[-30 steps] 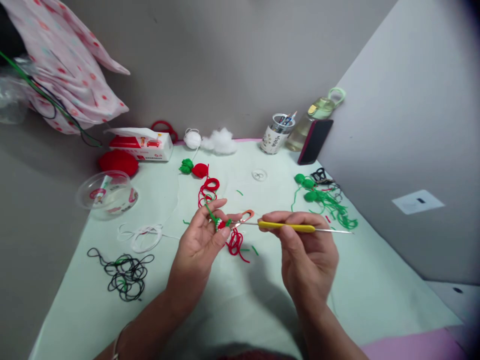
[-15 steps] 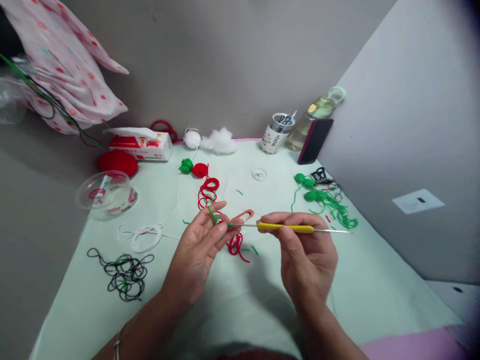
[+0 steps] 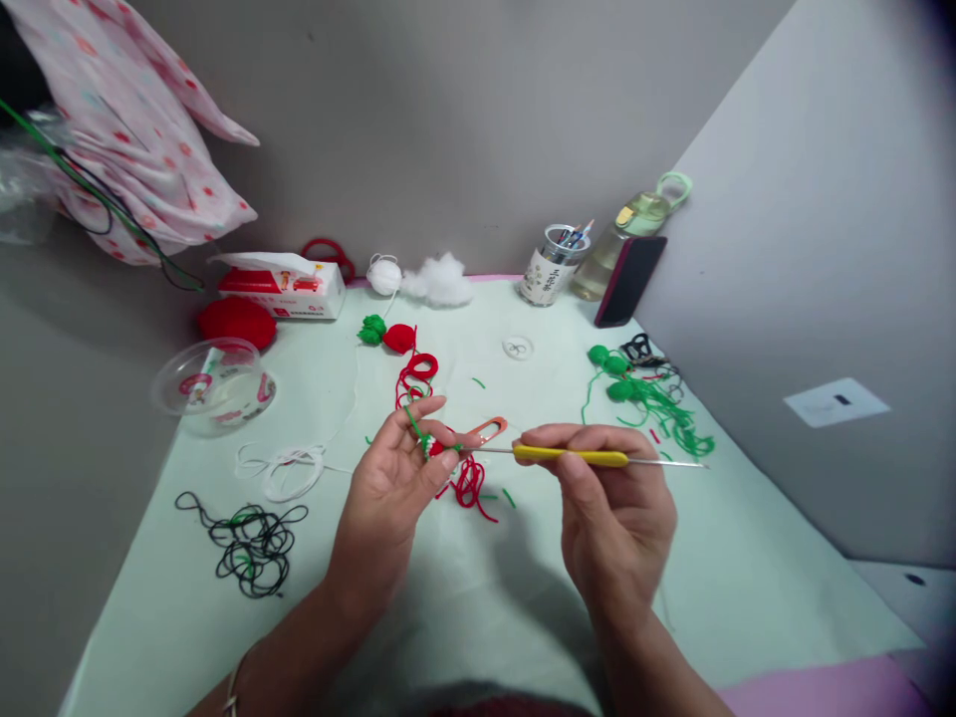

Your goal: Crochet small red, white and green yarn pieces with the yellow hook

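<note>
My left hand (image 3: 392, 483) pinches a small crochet piece (image 3: 434, 448) in red, white and green, with a green yarn strand (image 3: 412, 420) running up over the fingers. In my right hand (image 3: 616, 508) is a crochet hook (image 3: 572, 456) with a yellow handle and metal at both ends, held level. Its left tip meets the crochet piece at my left fingertips; whether it passes through a stitch is too small to tell. An orange stitch marker (image 3: 491, 430) shows just beyond the left fingertips. Red yarn (image 3: 469, 483) lies in loops beneath the hands.
Black yarn (image 3: 254, 548) and white yarn (image 3: 295, 470) lie tangled at left, near a clear plastic tub (image 3: 216, 383). Green yarn (image 3: 661, 403) is at right. A tissue box (image 3: 318, 292), pencil can (image 3: 549, 274), bottle (image 3: 608, 249) and phone (image 3: 631, 282) stand along the back.
My left fingers have shifted slightly, and more of the red and white part of the crochet piece shows. The hook has barely moved.
</note>
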{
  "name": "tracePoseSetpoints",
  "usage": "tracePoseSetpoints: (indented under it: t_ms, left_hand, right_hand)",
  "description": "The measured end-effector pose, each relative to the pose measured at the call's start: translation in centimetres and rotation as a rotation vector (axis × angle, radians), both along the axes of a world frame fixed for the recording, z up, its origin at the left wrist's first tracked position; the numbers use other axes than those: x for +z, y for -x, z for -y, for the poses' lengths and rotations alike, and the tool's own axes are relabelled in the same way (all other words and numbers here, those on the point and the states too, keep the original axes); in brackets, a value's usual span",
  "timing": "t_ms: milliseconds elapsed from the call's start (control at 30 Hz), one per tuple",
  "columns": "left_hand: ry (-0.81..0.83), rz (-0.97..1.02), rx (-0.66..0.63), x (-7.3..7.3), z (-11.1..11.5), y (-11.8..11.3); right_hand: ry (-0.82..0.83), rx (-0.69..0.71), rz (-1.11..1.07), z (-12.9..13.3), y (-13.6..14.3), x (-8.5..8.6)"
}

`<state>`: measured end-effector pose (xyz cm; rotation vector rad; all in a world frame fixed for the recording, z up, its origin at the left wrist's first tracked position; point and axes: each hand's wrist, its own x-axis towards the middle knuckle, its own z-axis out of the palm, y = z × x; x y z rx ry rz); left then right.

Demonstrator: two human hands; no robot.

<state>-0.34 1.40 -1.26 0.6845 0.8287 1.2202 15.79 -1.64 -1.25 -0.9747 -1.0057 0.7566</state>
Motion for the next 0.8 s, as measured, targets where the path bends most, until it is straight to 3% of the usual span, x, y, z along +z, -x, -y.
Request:
tracePoseSetpoints:
  t_ms: [200, 500, 633, 800]
  left_hand:
    - [-0.057, -0.062, 0.035, -0.3, 0.2, -0.1]
    - [-0.077, -0.109, 0.074, -0.3, 0.1, -0.4]
    - [-0.012, -0.038, 0.022, -0.4, 0.5, -0.4]
    - [0.023, 0.023, -0.005, -0.1, 0.7, -0.5]
  right_hand:
    - [-0.071, -0.01, 0.064, 0.2, 0.3, 0.0]
    - [-0.257, 0.062, 0.452, 1.2, 0.0, -0.3]
    - [-0.269, -0.006, 0.383, 0.9, 0.3, -0.6]
    - [-0.125, -0.057, 0.129, 0.0, 0.8, -0.7]
